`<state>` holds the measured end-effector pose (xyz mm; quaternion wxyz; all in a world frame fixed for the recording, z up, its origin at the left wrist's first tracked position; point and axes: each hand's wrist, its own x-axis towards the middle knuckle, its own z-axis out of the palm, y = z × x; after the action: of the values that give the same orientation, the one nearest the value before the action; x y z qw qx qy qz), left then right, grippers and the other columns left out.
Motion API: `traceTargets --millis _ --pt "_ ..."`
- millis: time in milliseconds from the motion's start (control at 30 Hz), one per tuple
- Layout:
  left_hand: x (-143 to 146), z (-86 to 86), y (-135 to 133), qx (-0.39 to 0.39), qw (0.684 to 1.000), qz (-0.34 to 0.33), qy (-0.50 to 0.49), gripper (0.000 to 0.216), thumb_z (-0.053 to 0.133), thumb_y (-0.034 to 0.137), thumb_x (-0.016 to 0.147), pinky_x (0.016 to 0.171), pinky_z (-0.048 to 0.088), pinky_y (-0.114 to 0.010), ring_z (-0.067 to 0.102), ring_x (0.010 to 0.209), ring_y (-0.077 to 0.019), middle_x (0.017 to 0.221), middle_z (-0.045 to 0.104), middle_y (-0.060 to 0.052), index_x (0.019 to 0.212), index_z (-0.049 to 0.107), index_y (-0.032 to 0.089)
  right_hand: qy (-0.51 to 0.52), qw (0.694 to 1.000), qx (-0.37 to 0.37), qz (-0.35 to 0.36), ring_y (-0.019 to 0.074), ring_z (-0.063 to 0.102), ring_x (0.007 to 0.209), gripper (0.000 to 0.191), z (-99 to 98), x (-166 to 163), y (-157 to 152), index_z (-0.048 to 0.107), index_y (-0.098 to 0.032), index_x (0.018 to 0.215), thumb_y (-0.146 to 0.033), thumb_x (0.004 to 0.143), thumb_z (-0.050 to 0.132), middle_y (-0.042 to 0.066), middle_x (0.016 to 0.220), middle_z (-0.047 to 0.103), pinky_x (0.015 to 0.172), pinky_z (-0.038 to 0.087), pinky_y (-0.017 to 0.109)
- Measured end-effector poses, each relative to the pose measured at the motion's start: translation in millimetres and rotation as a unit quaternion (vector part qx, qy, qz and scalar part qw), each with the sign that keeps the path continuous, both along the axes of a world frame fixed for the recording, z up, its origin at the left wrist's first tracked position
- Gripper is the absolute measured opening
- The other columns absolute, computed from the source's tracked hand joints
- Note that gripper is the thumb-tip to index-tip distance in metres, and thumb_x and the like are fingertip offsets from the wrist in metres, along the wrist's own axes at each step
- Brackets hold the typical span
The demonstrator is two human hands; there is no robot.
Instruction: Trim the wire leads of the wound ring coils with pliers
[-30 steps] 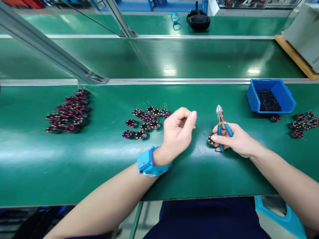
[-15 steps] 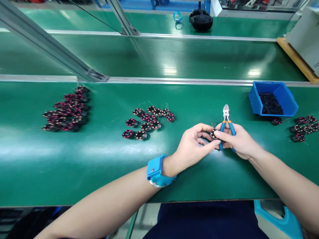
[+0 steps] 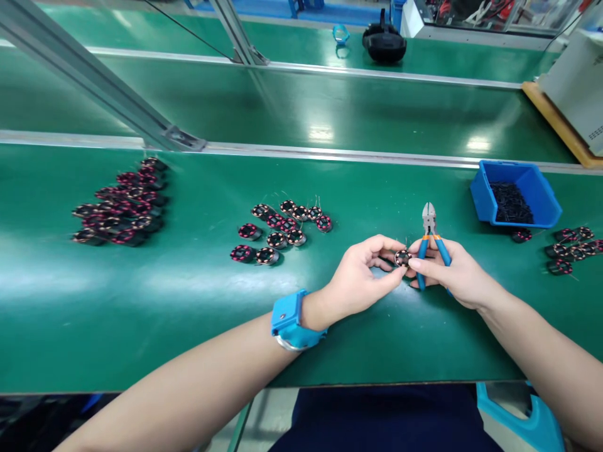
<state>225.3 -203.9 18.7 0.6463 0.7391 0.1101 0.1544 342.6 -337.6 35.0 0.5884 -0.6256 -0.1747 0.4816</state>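
Between the fingertips of both hands is a small wound motor stator (image 3: 402, 258), black with copper-coloured coils and thin wire ends. My left hand (image 3: 365, 273) pinches it from the left. My right hand (image 3: 447, 270) steadies its right side with thumb and fingertips, while also holding diagonal cutters (image 3: 429, 223) with blue and orange handles. The cutters' jaws point away from me, and their handles are spread in my palm. Left of my hands lies a loose group of similar stators (image 3: 277, 240), some with pink-red coils, several with wire ends sticking up.
A larger pile of stators (image 3: 122, 207) lies at the left of the green table (image 3: 198, 326). On the right stands a blue bin (image 3: 549, 204) of small black pieces, with more stators (image 3: 568, 251) beside it. A metal frame post (image 3: 94, 81) rises at the back left.
The stator shows more fully between my fingertips, as my right thumb has shifted off its face. My hands have moved slightly apart. The camera view has tilted a little.
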Motion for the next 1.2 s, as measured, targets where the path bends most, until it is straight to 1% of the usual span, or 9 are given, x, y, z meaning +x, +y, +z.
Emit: traceTargets --millis 167,367,500,700,867,967,1033,1100,1200 --pt "0 0.7 2 0.063 0.998 0.013 0.011 0.020 0.067 0.019 0.074 0.064 0.052 -0.024 0.064 0.075 -0.0141 0.086 0.070 -0.008 0.092 0.065 0.012 -0.015 1.000 -0.002 -0.006 0.0129 0.062 0.060 0.050 1.0 2 -1 0.056 -0.017 0.087 -0.042 0.056 0.086 0.001 0.074 0.064 0.055 0.053 0.027" --pt "0 1.4 1 0.064 0.998 0.002 0.011 0.018 0.068 0.019 0.072 0.061 0.051 -0.022 0.061 0.067 -0.0115 0.081 0.068 -0.005 0.088 0.063 0.013 -0.076 0.996 0.026 -0.023 0.0124 0.060 0.061 0.048 -3.1 4 -1 0.056 -0.017 0.088 -0.042 0.057 0.084 0.002 0.081 0.065 0.057 0.052 0.029" --pt "0 0.7 1 0.072 0.997 -0.019 0.015 0.018 0.067 0.019 0.072 0.063 0.051 -0.023 0.060 0.067 -0.0110 0.081 0.068 -0.004 0.090 0.064 0.013 -0.134 0.989 0.047 -0.043 0.0149 0.062 0.069 0.045 -6.8 2 2 0.056 -0.018 0.089 -0.041 0.060 0.082 0.004 0.084 0.067 0.066 0.053 0.032" --pt "0 0.9 1 0.116 0.993 -0.036 0.005 0.018 0.067 0.019 0.073 0.065 0.050 -0.025 0.061 0.072 -0.0130 0.083 0.068 -0.004 0.089 0.066 0.014 -0.221 0.972 0.060 -0.044 0.0141 0.059 0.066 0.025 -9.1 1 6 0.054 -0.019 0.087 -0.034 0.073 0.070 0.000 0.074 0.063 0.064 0.048 0.030" --pt "0 -1.2 0 0.116 0.993 -0.037 0.011 0.023 0.066 0.020 0.074 0.064 0.051 -0.026 0.063 0.071 -0.0138 0.086 0.071 -0.006 0.096 0.066 0.013 -0.220 0.964 0.084 -0.126 0.0122 0.056 0.064 0.029 -3.1 9 2 0.054 -0.019 0.088 -0.033 0.071 0.073 0.000 0.077 0.061 0.065 0.047 0.029" --pt "-1 -3.2 3 0.167 0.985 -0.035 0.000 0.020 0.064 0.019 0.075 0.069 0.052 -0.028 0.064 0.076 -0.0152 0.089 0.072 -0.006 0.095 0.065 0.015 -0.227 0.960 0.087 -0.137 0.0129 0.057 0.066 0.031 1.9 14 -5 0.055 -0.020 0.091 -0.036 0.072 0.073 0.000 0.081 0.061 0.065 0.048 0.029" --pt "-3 -2.1 9 0.249 0.968 -0.025 -0.009 0.018 0.064 0.018 0.075 0.077 0.052 -0.032 0.064 0.082 -0.0177 0.091 0.071 -0.006 0.093 0.065 0.016 -0.257 0.955 0.078 -0.129 0.0143 0.057 0.068 0.029 3.6 16 -11 0.056 -0.020 0.092 -0.037 0.075 0.071 0.002 0.082 0.062 0.066 0.048 0.030" --pt "-7 2.7 18 0.356 0.934 -0.004 0.011 0.015 0.064 0.018 0.073 0.081 0.050 -0.038 0.062 0.086 -0.0219 0.092 0.070 -0.008 0.088 0.065 0.015 -0.303 0.943 0.060 -0.120 0.0162 0.058 0.071 0.027 4.1 17 -17 0.057 -0.020 0.094 -0.037 0.077 0.069 0.003 0.084 0.063 0.067 0.048 0.031" --pt "-13 13.9 28 0.518 0.846 0.081 0.092 0.021 0.064 0.023 0.072 0.082 0.048 -0.048 0.058 0.096 -0.0321 0.105 0.066 -0.016 0.089 0.065 0.012 -0.365 0.923 0.037 -0.117 0.0189 0.060 0.076 0.023 5.4 19 -25 0.059 -0.021 0.095 -0.037 0.080 0.067 0.005 0.087 0.065 0.070 0.048 0.033"
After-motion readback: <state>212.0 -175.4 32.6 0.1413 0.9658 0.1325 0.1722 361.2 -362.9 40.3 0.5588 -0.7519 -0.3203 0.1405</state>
